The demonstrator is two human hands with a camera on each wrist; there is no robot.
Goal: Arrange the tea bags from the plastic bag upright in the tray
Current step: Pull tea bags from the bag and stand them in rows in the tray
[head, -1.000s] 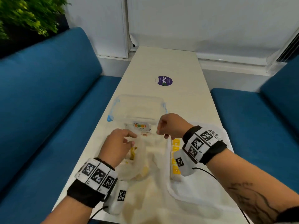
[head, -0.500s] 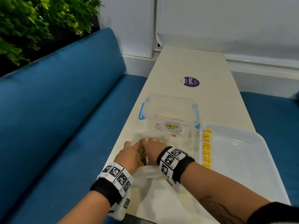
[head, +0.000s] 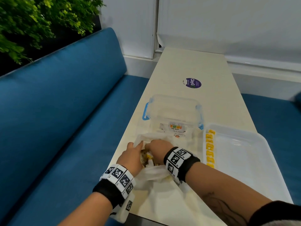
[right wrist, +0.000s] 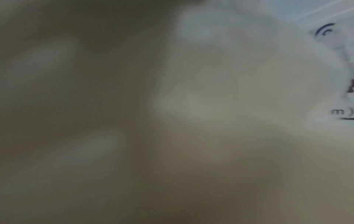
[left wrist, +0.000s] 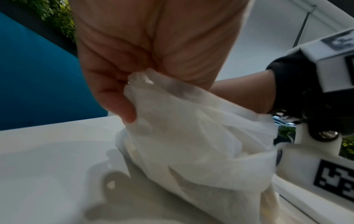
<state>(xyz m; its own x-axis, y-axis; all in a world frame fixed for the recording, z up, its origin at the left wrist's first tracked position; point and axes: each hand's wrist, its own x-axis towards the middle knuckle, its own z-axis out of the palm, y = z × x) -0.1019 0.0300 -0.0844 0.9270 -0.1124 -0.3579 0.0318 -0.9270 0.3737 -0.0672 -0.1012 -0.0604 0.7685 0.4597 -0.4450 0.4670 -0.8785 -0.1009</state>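
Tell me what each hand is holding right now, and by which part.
The left hand pinches the plastic bag by its gathered upper edge. The right hand reaches into the bag's mouth; whether it holds a tea bag cannot be told.

A long, narrow cream worktop (head: 192,66) runs away toward a pale white wall (head: 228,22), with a round purple sticker (head: 193,83) on its far half. Deep blue upholstered bench seating (head: 57,103) flanks it on the left, and a matching blue seat (head: 273,121) lies on the right. Leafy green plants (head: 37,20) rise behind the left backrest. Even, soft light falls across the surfaces.
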